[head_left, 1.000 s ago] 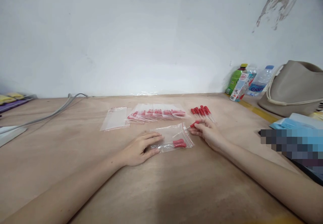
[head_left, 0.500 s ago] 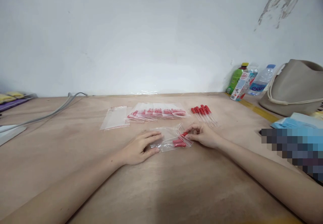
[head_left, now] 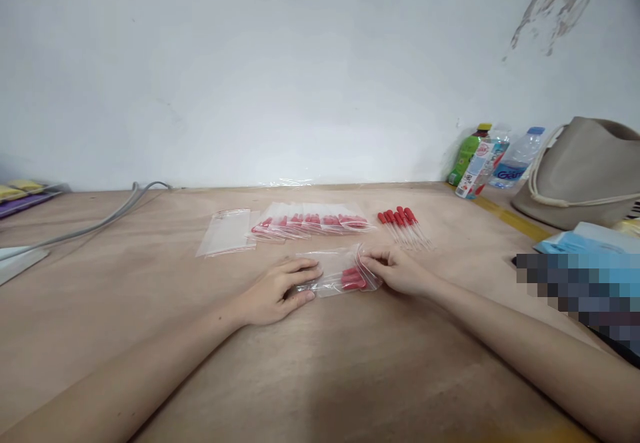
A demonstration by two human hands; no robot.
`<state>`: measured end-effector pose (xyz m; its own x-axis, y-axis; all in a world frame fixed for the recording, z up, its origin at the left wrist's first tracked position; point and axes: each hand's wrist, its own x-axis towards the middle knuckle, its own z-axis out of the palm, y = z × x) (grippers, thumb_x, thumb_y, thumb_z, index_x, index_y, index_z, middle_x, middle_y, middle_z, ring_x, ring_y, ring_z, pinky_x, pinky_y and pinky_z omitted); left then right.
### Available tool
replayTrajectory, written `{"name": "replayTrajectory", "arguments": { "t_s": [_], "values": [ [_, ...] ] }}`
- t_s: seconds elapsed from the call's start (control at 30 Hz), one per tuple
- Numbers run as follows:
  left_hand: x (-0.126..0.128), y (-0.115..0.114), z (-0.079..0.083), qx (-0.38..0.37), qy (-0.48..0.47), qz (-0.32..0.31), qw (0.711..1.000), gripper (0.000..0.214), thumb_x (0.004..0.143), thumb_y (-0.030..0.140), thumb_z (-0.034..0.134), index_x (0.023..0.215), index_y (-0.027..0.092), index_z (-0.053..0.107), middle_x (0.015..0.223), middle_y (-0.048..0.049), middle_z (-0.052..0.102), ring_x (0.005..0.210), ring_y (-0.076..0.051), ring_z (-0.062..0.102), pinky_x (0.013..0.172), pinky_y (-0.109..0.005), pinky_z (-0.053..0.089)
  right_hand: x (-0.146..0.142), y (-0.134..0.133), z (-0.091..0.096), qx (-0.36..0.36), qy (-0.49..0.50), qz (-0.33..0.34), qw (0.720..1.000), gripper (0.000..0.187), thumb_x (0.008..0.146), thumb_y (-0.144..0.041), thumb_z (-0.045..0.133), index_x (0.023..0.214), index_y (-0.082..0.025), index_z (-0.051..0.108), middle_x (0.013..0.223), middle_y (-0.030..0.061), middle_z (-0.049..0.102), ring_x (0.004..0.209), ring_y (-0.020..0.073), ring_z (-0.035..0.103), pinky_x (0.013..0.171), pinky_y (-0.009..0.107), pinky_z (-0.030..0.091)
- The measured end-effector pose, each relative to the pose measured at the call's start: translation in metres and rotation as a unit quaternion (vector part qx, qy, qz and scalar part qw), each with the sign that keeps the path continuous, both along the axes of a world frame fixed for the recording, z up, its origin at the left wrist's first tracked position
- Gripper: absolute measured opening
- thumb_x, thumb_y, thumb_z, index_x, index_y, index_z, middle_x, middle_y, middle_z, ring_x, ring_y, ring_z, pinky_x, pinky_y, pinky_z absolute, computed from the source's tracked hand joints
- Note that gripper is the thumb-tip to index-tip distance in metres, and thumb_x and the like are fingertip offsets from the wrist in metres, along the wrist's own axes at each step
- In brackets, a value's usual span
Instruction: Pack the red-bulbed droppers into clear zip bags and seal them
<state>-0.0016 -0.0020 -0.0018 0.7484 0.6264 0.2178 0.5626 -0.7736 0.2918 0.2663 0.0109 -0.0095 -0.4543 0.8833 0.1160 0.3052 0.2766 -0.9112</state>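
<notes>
A clear zip bag (head_left: 325,271) lies on the table between my hands, with several red-bulbed droppers (head_left: 353,276) inside, bulbs toward the right. My left hand (head_left: 280,290) rests on the bag's left end, fingers stretched out and apart. At the bag's right end, my right hand (head_left: 397,270) pinches the edge by the zip strip; its fingertips are partly hidden. Behind the bag is a row of overlapping filled zip bags (head_left: 313,220) showing red bulbs. Several loose droppers (head_left: 400,216) lie to the right of that row.
Flat zip bags (head_left: 227,233) are stacked at the left of the row. Bottles (head_left: 515,163) and a grey-beige bag (head_left: 580,170) stand at the back right, near a blue packet (head_left: 585,243). A grey cable (head_left: 100,223) crosses the left side, before the wall (head_left: 250,96).
The red bulb that my right fingers held at the bag's mouth is now inside beside the others. My right hand has shifted its grip to the bag's edge. My left hand stays put.
</notes>
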Motion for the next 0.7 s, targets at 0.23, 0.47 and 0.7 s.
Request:
{"name": "replayTrajectory", "arguments": {
  "t_s": [0.23, 0.47, 0.7],
  "values": [
    [0.000, 0.002, -0.001, -0.007, -0.006, 0.003, 1.000, 0.040, 0.090, 0.035, 0.045, 0.129, 0.025, 0.046, 0.135, -0.0065, 0.044, 0.124, -0.023, 0.041, 0.104, -0.042, 0.033, -0.004, -0.001, 0.004, -0.151, 0.093, -0.114, 0.978, 0.023, 0.061, -0.034, 0.070, 0.062, -0.015, 0.056, 0.052, -0.0028, 0.055, 0.044, 0.0061, 0.045, 0.038, 0.017, 0.031],
    [0.000, 0.000, 0.000, -0.023, -0.006, 0.009, 1.000, 0.042, 0.089, 0.034, 0.047, 0.131, 0.026, 0.044, 0.137, -0.0067, 0.042, 0.124, -0.024, 0.040, 0.104, -0.043, 0.033, 0.008, 0.004, 0.011, -0.310, 0.140, -0.097, 0.935, 0.016, 0.065, -0.027, 0.059, 0.059, -0.018, 0.047, 0.032, -0.0081, 0.034, 0.030, 0.0037, 0.023, 0.031, 0.016, 0.012],
    [0.000, 0.001, -0.001, -0.018, -0.007, 0.007, 1.000, 0.042, 0.090, 0.035, 0.046, 0.131, 0.026, 0.043, 0.136, -0.0061, 0.043, 0.124, -0.023, 0.040, 0.104, -0.043, 0.033, 0.044, 0.035, 0.011, 0.023, -0.027, -0.270, 0.962, 0.019, 0.065, -0.035, 0.060, 0.067, -0.017, 0.054, 0.059, -0.0007, 0.056, 0.043, 0.0058, 0.039, 0.040, 0.019, 0.027]
  ]
}}
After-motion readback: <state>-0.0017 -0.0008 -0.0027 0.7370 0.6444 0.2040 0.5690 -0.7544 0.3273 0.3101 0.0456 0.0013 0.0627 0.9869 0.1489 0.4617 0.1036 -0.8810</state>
